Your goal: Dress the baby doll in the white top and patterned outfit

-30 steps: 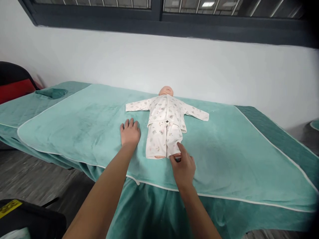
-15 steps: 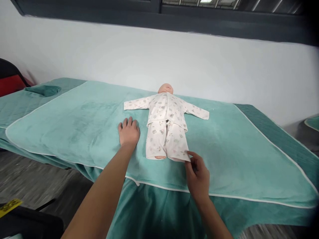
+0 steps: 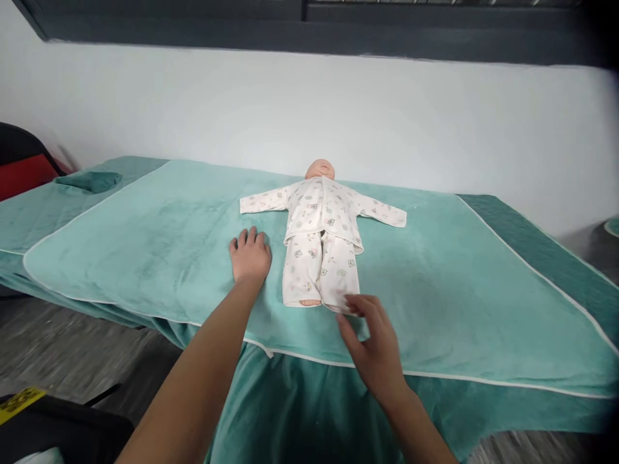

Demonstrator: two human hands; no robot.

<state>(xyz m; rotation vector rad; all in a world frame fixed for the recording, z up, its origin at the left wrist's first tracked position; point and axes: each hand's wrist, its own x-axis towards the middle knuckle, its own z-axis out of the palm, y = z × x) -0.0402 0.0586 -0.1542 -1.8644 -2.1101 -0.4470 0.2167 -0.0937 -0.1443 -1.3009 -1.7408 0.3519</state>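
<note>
A baby doll (image 3: 320, 169) lies on its back on the green bed cover, its head toward the wall. It wears a white patterned long-sleeved top (image 3: 319, 207) with the sleeves stretched out to both sides, and matching trousers (image 3: 302, 267). A bit of foot shows at the left trouser cuff. My left hand (image 3: 250, 255) rests flat on the cover, left of the trousers and apart from them, fingers spread. At the right trouser cuff is my right hand (image 3: 372, 341), thumb and fingers apart; its fingertips overlap the hem, and whether they touch it I cannot tell.
The green bed cover (image 3: 459, 290) with white piping spreads over a long bed against a white wall (image 3: 309, 109). A face hole (image 3: 89, 182) is at the bed's left end. A red and black chair (image 3: 26, 174) stands far left, and a dark item with a yellow label (image 3: 22, 405) lower left.
My right hand has let go of the right trouser cuff and moved slightly left, its fingers opening. That trouser leg now lies narrower. My left hand stays in place.
</note>
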